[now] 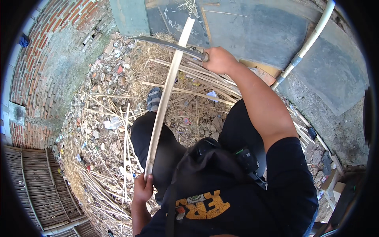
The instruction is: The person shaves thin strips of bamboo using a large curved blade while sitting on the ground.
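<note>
A long, pale bamboo strip (167, 93) slants up and away across my left leg. My left hand (143, 188) is closed round its near end. A long-bladed machete (166, 42) reaches leftward from my right hand (218, 60), which is wrapped round its handle. The dark blade crosses the strip near its far end; whether it cuts into the strip I cannot tell. Beneath them lie shavings (148, 59) and several split bamboo strips (209, 81) near my right knee.
Rubble and litter (114, 130) cover the ground, with more bamboo strips (104, 189) at the left. A brick wall (39, 79) stands left, a woven bamboo panel (35, 185) lower left. Grey sheets (252, 31) and a pale pipe (304, 49) border the far right.
</note>
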Demonstrator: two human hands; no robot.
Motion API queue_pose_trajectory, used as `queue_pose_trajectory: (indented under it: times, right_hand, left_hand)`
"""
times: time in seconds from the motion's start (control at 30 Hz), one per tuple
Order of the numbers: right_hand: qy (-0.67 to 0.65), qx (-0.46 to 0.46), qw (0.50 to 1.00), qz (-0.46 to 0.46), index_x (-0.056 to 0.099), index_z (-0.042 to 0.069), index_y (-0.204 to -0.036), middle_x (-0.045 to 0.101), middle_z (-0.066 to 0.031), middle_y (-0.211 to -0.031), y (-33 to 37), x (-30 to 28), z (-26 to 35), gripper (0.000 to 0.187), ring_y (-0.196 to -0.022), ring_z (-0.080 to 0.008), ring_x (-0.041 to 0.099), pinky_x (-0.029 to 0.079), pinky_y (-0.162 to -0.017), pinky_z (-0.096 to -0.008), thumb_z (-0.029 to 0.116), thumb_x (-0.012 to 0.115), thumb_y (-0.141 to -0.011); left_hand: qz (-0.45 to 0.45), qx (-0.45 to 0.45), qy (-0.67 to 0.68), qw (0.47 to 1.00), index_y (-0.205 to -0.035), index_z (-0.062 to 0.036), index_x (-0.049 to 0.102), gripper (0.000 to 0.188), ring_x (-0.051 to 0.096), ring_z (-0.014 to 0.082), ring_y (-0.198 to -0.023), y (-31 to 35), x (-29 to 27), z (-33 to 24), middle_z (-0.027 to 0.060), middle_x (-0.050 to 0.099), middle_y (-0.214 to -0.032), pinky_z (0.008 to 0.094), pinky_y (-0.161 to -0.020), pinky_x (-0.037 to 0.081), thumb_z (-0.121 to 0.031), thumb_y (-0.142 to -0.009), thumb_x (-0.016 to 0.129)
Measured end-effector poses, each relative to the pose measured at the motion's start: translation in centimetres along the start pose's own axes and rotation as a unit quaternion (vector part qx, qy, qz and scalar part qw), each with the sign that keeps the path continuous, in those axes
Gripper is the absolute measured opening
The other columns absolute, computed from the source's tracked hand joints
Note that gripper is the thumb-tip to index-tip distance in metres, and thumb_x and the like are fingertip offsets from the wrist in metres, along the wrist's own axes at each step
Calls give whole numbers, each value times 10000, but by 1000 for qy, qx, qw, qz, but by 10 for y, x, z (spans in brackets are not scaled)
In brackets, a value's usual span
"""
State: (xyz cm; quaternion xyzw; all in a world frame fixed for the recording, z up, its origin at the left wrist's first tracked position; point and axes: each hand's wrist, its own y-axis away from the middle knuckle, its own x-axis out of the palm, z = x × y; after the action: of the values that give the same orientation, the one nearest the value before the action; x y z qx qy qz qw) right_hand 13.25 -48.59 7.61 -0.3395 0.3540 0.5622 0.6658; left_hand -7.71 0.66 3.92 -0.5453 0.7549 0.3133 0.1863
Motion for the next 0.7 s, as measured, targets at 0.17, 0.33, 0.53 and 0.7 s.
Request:
queue_pose_trajectory:
  times: [0.17,0.33,0.53,0.7]
  right_hand:
    - [69,-69,995,8,739,136,-1007,723,-149,-930,24,-6,24,251,-926,-334,696,557,-814,-465,181,653,-775]
    - [99,-144,979,103,748,168,-982,730,-99,-912,31,-2,43,238,-884,-313,706,567,-786,-454,163,674,-756]
    - [36,-13,998,41,695,86,-1113,712,-156,-1028,0,6,10,352,-1018,-352,668,535,-868,-472,238,708,-796]
    - [2,-79,997,13,657,51,-1121,707,-179,-1023,10,6,-1,400,-1016,-367,662,530,-864,-469,240,716,-774]
  left_hand:
    - [36,-71,72,994,-786,12,563,358,457,84,-571,-2,-3,3,7,525,-611,295,-513,356,-255,-1024,538]
    - [17,-22,10,1000,-813,7,556,335,479,81,-547,1,-2,8,19,541,-596,295,-491,364,-251,-1025,537]
    - [-23,15,36,999,-812,13,551,355,534,116,-547,4,1,3,47,553,-593,298,-495,409,-293,-957,656]
    - [-88,18,-108,990,-824,21,554,337,593,197,-563,8,7,-13,135,608,-640,342,-535,465,-206,-811,803]
